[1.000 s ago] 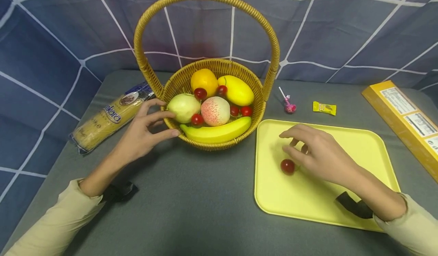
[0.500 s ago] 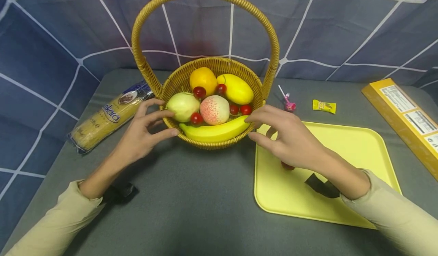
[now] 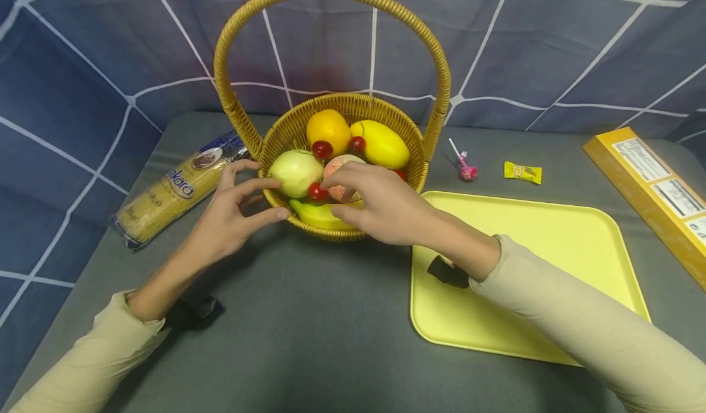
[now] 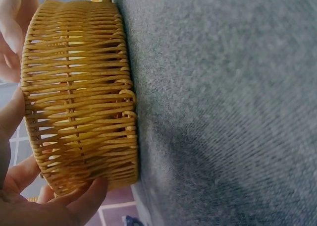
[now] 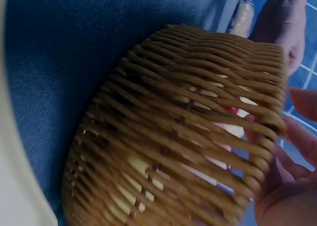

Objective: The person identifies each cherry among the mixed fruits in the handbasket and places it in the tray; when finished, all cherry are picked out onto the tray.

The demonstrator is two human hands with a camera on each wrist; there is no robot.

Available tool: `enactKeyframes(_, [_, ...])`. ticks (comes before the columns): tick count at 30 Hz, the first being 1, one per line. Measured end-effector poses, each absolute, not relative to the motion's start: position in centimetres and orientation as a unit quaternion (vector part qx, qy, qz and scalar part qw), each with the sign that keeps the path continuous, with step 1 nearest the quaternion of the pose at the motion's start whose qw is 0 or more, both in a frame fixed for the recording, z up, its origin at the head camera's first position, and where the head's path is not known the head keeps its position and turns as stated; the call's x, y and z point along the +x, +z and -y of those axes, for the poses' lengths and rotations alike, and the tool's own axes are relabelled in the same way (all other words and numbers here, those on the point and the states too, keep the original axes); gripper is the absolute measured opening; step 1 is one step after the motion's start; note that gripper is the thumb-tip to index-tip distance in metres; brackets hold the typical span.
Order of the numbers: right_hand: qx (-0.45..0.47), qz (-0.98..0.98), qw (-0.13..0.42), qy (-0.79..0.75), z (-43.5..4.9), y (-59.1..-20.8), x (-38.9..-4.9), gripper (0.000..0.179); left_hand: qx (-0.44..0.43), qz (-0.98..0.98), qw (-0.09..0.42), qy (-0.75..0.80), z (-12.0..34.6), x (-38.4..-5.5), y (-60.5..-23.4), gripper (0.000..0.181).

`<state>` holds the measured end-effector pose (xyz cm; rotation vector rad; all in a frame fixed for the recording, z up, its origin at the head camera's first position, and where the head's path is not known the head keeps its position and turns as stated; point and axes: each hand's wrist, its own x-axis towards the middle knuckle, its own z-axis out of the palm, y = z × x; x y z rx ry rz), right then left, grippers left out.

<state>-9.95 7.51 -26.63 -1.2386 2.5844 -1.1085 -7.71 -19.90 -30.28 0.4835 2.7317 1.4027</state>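
Note:
A wicker basket (image 3: 336, 235) with a tall handle holds several fruits. My left hand (image 3: 234, 208) grips its left rim, the index fingertip by a pale green fruit (image 3: 296, 174). My right hand (image 3: 386, 204) hovers over the basket's front right, fingers bent and spread. Its fingertips are beside a red cherry (image 3: 317, 192) and over a peach (image 3: 336, 166) and a banana (image 3: 320, 215), partly covering both. Whether they touch the cherry is hard to tell. In the right wrist view, the basket's woven side (image 5: 173, 127) hides much of the inside; the fingers (image 5: 297, 132) show past the rim.
To the right lies a yellow tray (image 3: 529, 315), partly under my right forearm. Behind it are a lollipop (image 3: 467, 172) and a yellow wrapped candy (image 3: 522, 173). An orange box (image 3: 651, 186) stands far right; a pasta bag (image 3: 176, 192) lies left of the basket.
My right hand has moved left from above the tray to over the basket. The cherry seen on the tray is now hidden by my right wrist. My left hand has stayed on the rim.

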Motion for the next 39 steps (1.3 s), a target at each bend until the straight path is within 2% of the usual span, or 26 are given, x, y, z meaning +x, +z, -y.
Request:
enactKeyframes(7, [-0.408,-0.859,0.06,-0.305,-5.1,-27.5,-11.5,0.033,0.157,-0.876,0.018,0.456,20.1,-7.7,-30.2,0.043])
enactKeyframes(13, [-0.367,-0.891,0.064,-0.262,-3.7,-27.9,-11.9,0.039,0.155,-0.876,0.021,0.455,20.0,-7.7,-30.3,0.042])
enactKeyframes(20, [-0.327,-0.916,0.04,-0.23,-2.8,-28.2,-11.9,0.033,0.157,-0.874,0.023,0.46,20.0,-7.7,-30.4,0.04])
enactKeyframes(30, [-0.345,-0.899,0.032,-0.267,-3.3,-28.3,-11.9,0.032,0.159,-0.873,0.027,0.46,20.0,-7.7,-30.4,0.041])
enactKeyframes(39, [-0.375,-0.871,0.007,-0.316,-5.2,-27.3,-10.1,0.036,0.16,-0.872,0.027,0.461,20.1,-7.8,-30.6,0.041])
